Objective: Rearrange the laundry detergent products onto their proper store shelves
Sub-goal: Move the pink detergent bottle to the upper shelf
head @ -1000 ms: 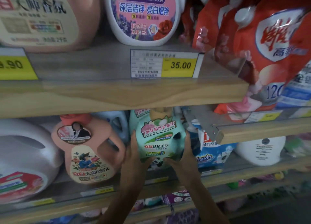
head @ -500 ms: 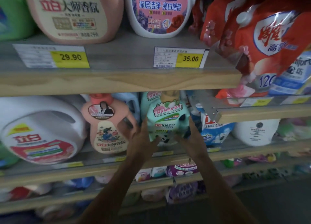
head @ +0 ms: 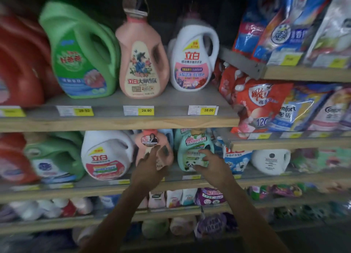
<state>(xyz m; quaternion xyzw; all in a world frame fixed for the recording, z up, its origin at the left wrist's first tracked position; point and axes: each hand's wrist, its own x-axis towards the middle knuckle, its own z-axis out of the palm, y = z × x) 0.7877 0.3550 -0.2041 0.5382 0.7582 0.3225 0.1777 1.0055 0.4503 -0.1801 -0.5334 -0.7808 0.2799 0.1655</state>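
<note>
A teal detergent bottle (head: 193, 144) with a panda on its label stands upright on the second shelf (head: 95, 188). My right hand (head: 212, 163) hovers just in front of its lower right side, fingers spread, gripping nothing. My left hand (head: 150, 167) is also open, in front of the small pink bottle (head: 150, 138) to the left of the teal one, hiding that bottle's label. Whether either hand touches a bottle is unclear.
A white jug (head: 106, 154) and a green jug (head: 55, 157) stand left on the same shelf, a blue-white bag (head: 235, 157) right. The upper shelf (head: 114, 121) holds green (head: 79, 53), pink (head: 141, 63) and white (head: 191, 63) bottles. Red pouches (head: 254, 101) hang right.
Both hands have let go of the teal bottle's sides and drawn back; the left one slid left in front of the pink bottle. My view has pulled back and up.
</note>
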